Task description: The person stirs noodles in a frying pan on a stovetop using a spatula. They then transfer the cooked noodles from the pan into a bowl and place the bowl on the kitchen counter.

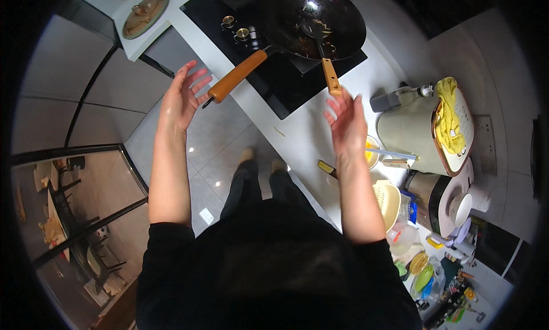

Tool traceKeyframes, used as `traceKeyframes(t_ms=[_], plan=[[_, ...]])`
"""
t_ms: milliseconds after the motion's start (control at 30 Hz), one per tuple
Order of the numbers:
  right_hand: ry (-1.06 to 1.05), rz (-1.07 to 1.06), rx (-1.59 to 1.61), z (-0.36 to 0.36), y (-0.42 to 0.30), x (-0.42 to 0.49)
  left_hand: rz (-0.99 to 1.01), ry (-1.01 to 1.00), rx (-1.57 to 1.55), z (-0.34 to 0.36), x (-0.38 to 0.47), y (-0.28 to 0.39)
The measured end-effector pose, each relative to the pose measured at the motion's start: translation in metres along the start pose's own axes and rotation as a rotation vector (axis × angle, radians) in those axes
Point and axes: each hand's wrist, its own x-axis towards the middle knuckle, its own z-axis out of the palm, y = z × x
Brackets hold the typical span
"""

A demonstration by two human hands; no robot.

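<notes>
My left hand (185,96) is raised with its fingers apart, close to the end of the wok's wooden handle (238,77), and grips nothing. The dark wok (279,25) rests on the black cooktop (274,90), with food scraps on its inner surface. A ladle or spatula lies in it, its wooden handle (330,74) sticking out over the rim towards me. Just below that handle's end is my right hand (346,122), fingers spread, holding nothing; whether a fingertip touches the handle is unclear. Beyond my right wrist, a bowl (374,158) with yellow contents is partly hidden.
A yellow cloth (448,115) drapes over a large pale container (411,135) at right. Near my right forearm are a knife-like yellow-and-black item (327,168) and a cream strainer basket (392,205). A round lid (146,14) lies on the counter at upper left.
</notes>
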Motion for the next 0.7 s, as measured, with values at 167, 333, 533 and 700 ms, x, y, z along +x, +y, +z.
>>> traceKeyframes(t_ms=[167,333,533,700], plan=[[-0.100,-0.236,-1.113,-0.056,0.138,-0.002,-0.155,-0.216,-0.031,-0.007,0.040,-0.020],[0.080,-0.531,-1.779,-0.046,0.189,0.033,-0.271,-0.252,-0.058,-0.011,0.048,-0.017],[0.164,-0.361,-1.856,-0.034,0.208,0.034,-0.342,-0.287,-0.044,-0.046,0.063,-0.011],[0.254,-0.434,-1.357,0.024,0.131,0.018,-0.397,-0.397,-0.079,-0.050,0.076,-0.015]])
